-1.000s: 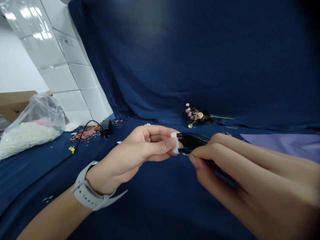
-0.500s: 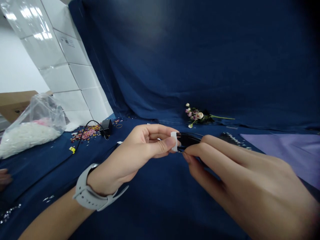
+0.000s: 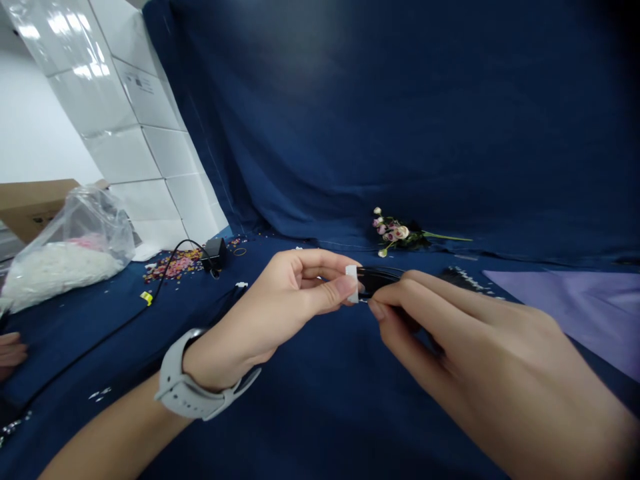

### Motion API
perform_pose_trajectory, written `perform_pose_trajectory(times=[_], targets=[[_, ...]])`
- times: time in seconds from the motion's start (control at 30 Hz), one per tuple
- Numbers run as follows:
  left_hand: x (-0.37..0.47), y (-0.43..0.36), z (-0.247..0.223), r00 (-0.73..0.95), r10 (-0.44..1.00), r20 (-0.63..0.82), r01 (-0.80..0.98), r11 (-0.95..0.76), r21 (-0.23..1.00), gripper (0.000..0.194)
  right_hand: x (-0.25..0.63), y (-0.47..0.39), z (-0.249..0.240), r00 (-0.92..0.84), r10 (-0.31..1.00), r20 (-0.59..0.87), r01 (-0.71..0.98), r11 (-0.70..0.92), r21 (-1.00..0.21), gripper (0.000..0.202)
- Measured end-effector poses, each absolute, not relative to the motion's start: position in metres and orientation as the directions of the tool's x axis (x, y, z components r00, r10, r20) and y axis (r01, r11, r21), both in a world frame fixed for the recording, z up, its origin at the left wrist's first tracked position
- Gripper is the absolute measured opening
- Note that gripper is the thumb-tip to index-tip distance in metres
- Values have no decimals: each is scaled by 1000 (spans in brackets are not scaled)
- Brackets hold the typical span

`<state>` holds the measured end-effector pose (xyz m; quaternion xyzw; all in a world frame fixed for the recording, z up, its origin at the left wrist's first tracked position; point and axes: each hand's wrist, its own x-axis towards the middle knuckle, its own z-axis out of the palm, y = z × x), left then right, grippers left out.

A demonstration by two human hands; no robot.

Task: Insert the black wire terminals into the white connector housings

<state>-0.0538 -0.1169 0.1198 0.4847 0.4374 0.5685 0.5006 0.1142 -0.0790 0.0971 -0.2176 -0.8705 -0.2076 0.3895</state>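
Note:
My left hand, with a grey watch strap on its wrist, pinches a small white strip between thumb and fingers. A bundle of thin black strands runs from the strip to my right hand. Thumb and index finger of my right hand close on the bundle's near side, and its far end is hidden behind that hand. Both hands are held close together above the blue cloth.
A flower sprig lies behind the hands, purple fabric at the right. On the left are a bag of white material, scattered beads, a black adapter with its cable, and another person's hand.
The view has shifted slightly, and my hands hold nearly the same pose on the strip and strands. More of the other person's hand shows at the left edge.

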Motion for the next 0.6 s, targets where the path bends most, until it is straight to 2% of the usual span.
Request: perform_pose_trajectory(times=[0.23,0.43,0.6], targets=[[-53,-112,113,-82,979,188,-67,-193,979,22,116,-75,97,-660,189,727,510,823,248,19],[-53,-106,105,-100,968,231,-65,-238,969,21,112,-75,94,-715,99,692,515,745,425,27],[-52,-104,101,-101,957,271,-29,-275,961,17,108,-75,90,-662,72,746,469,816,338,23]])
